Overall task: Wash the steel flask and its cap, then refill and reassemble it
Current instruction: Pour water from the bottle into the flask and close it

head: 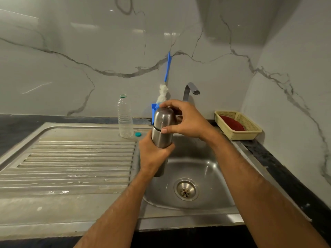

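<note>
A steel flask point(161, 138) stands upright in the air over the left edge of the sink basin point(206, 178). My left hand point(154, 154) grips its body around the middle. The rounded steel cap point(163, 118) sits on top of the flask, and my right hand point(186, 120) holds it with fingers over the top and thumb at its lower rim. A dark gap shows between cap and body. The tap point(191, 90) rises behind my right hand; no water runs from it.
A clear plastic bottle point(124, 117) stands uncapped on the ribbed drainboard point(71, 158), its teal lid point(138, 134) beside it. A blue-handled bottle brush point(165, 83) stands in a blue holder behind the flask. A cream basket point(250, 129) with a red scrubber sits at right.
</note>
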